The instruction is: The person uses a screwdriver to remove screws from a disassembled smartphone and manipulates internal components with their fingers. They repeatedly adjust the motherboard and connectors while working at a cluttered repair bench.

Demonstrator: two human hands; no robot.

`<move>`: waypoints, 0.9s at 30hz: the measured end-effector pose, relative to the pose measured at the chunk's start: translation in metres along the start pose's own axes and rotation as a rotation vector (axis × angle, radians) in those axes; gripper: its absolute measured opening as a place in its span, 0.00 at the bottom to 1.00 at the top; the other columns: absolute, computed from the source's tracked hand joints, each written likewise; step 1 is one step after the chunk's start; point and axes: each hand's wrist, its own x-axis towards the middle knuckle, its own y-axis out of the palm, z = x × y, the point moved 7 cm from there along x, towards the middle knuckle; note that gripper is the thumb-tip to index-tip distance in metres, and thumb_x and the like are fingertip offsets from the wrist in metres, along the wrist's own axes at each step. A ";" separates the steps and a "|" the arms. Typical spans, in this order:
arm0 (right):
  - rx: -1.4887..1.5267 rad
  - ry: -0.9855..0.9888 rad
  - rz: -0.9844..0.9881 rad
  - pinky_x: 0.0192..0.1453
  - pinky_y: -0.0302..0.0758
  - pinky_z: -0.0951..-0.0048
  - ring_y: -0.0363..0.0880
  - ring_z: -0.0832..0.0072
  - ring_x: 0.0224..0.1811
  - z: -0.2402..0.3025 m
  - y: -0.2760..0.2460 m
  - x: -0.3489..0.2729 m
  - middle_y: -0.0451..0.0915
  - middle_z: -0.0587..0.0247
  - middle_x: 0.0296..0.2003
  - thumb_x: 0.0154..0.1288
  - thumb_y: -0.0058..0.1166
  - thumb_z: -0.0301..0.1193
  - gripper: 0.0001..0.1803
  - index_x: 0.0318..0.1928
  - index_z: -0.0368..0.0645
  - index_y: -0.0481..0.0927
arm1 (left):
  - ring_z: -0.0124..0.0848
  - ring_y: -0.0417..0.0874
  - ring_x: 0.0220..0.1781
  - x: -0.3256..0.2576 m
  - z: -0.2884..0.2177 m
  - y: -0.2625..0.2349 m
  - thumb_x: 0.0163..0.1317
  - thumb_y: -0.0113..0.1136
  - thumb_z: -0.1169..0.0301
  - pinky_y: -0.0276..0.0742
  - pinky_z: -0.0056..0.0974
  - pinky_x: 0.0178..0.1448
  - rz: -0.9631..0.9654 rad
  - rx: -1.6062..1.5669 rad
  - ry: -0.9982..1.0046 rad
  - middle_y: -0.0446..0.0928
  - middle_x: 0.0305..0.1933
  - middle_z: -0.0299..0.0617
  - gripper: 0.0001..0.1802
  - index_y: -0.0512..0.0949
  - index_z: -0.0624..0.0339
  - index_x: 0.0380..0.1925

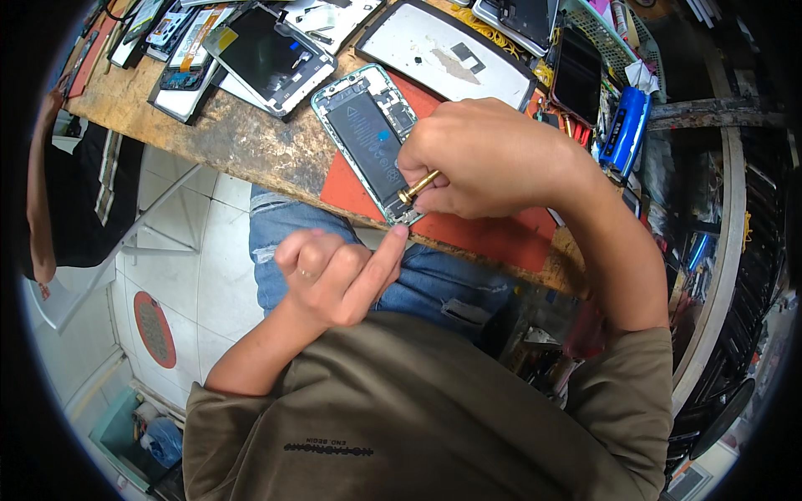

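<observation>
An opened smartphone [366, 140] lies tilted on a red mat [349, 187] at the bench's near edge. Its black battery and circuit boards are exposed inside a pale teal frame. My right hand [480, 159] reaches across from the right, its fingers closed round a brass-coloured screwdriver [423, 185] slanting down over the phone's lower end. Where the tip meets the phone is too small to make out. My left hand [344, 271] is below the near edge, index finger stretched to the phone's bottom corner and the other fingers loosely curled. It holds nothing that I can see.
Beyond the phone lie a detached screen assembly [271, 60], a large white panel [447, 54] and several phone parts. At the right are a dark phone [576, 75], a blue cylinder [626, 129] and a green basket [647, 50]. Another person's arm [38, 184] shows at far left.
</observation>
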 end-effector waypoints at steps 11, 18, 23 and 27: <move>0.134 -0.042 -0.101 0.46 0.80 0.47 0.89 0.45 0.43 -0.008 0.006 -0.008 0.87 0.49 0.31 0.62 0.72 0.31 0.09 0.35 0.40 0.86 | 0.30 0.72 0.37 0.006 -0.001 0.012 0.65 0.71 0.67 0.67 0.42 0.52 -0.029 0.027 0.015 0.65 0.28 0.27 0.12 0.96 0.44 0.47; 0.153 -0.028 -0.084 0.44 0.79 0.49 0.87 0.45 0.40 -0.011 0.007 -0.009 0.85 0.50 0.30 0.63 0.72 0.31 0.09 0.34 0.40 0.85 | 0.30 0.72 0.36 0.007 -0.007 0.011 0.63 0.71 0.67 0.67 0.41 0.49 -0.010 0.041 -0.014 0.64 0.27 0.28 0.14 0.96 0.47 0.48; 0.165 -0.013 -0.079 0.45 0.81 0.49 0.88 0.45 0.42 -0.012 0.010 -0.009 0.87 0.49 0.33 0.63 0.72 0.31 0.09 0.36 0.39 0.86 | 0.29 0.70 0.33 0.002 -0.005 0.019 0.60 0.70 0.67 0.67 0.40 0.46 -0.005 -0.043 -0.041 0.63 0.26 0.29 0.16 0.95 0.49 0.48; 0.418 0.027 -0.322 0.47 0.84 0.52 0.90 0.49 0.42 -0.021 -0.001 -0.026 0.89 0.48 0.35 0.67 0.70 0.30 0.08 0.40 0.38 0.89 | 0.30 0.70 0.32 0.002 0.003 0.027 0.57 0.71 0.67 0.65 0.41 0.47 -0.122 -0.094 0.018 0.64 0.25 0.28 0.14 0.94 0.48 0.44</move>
